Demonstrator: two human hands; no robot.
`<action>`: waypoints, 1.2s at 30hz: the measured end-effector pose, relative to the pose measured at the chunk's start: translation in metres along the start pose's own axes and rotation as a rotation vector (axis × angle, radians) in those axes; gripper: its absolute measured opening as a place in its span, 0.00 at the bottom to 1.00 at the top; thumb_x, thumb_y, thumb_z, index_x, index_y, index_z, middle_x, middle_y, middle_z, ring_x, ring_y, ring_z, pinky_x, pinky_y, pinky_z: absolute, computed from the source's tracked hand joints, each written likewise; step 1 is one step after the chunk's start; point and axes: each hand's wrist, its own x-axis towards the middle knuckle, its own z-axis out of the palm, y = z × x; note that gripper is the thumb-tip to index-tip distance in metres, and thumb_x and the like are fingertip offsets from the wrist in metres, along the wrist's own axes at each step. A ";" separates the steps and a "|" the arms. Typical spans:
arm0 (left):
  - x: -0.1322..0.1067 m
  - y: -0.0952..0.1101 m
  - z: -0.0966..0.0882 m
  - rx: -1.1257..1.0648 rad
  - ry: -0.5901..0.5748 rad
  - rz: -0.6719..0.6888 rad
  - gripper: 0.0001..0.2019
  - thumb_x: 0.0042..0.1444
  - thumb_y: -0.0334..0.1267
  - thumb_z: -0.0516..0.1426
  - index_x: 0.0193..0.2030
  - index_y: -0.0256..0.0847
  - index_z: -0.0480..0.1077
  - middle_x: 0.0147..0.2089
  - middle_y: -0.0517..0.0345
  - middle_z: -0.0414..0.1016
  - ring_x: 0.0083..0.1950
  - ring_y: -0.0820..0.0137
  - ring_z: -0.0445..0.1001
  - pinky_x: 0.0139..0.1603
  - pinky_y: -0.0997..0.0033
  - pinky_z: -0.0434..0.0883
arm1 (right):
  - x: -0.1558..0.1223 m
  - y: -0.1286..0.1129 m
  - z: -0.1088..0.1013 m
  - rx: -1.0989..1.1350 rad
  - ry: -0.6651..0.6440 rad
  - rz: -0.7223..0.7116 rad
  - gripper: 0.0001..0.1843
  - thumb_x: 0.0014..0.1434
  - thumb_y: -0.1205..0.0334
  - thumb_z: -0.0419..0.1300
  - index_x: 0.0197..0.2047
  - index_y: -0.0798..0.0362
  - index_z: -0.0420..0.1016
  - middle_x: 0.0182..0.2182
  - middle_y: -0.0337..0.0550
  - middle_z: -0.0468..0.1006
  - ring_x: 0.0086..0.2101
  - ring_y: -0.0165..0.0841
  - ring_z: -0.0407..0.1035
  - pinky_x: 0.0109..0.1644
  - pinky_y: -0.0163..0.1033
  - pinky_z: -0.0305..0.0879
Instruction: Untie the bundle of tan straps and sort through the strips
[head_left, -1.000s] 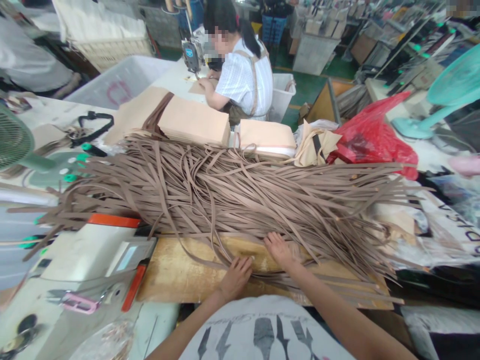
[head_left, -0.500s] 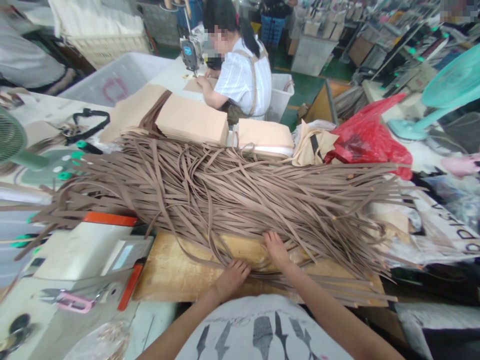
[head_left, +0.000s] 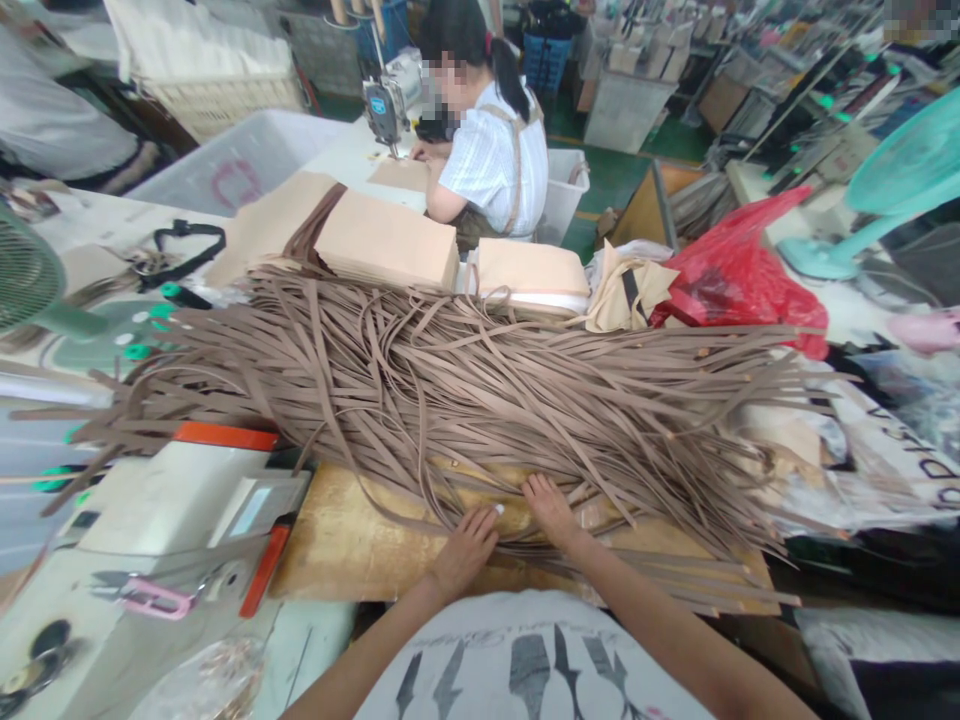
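Note:
A large tangled heap of flat brown straps (head_left: 480, 385) spreads across a worn yellow-brown board (head_left: 337, 550). At the board's middle, my left hand (head_left: 466, 548) rests palm down over a few strap ends, its fingers stretched out. A small white spot shows at its fingertips; I cannot make out what it is. To its right, my right hand (head_left: 551, 510) lies with fingers extended at the heap's near edge, touching the straps. The hands are a short gap apart, and straps run beneath and between them. Both palms are hidden.
Tan panel stacks (head_left: 386, 240) stand behind the heap, with a red plastic bag (head_left: 742, 275) at their right. Pink-handled snips (head_left: 154, 597) lie on the sewing machine (head_left: 150, 500) at left. Fans stand at both sides. Across the table a co-worker (head_left: 491, 150) sews.
My left hand has lifted and turned slightly, and the white spot now shows at its fingertips. My right hand has shifted a little toward me. The co-worker's arm has moved.

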 end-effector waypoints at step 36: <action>-0.001 -0.001 -0.009 -0.053 -0.022 -0.058 0.17 0.59 0.22 0.46 0.54 0.29 0.63 0.64 0.39 0.59 0.66 0.60 0.56 0.61 0.60 0.63 | -0.010 -0.007 0.007 0.234 -0.048 -0.085 0.06 0.61 0.65 0.55 0.42 0.55 0.68 0.38 0.45 0.71 0.42 0.36 0.65 0.46 0.40 0.63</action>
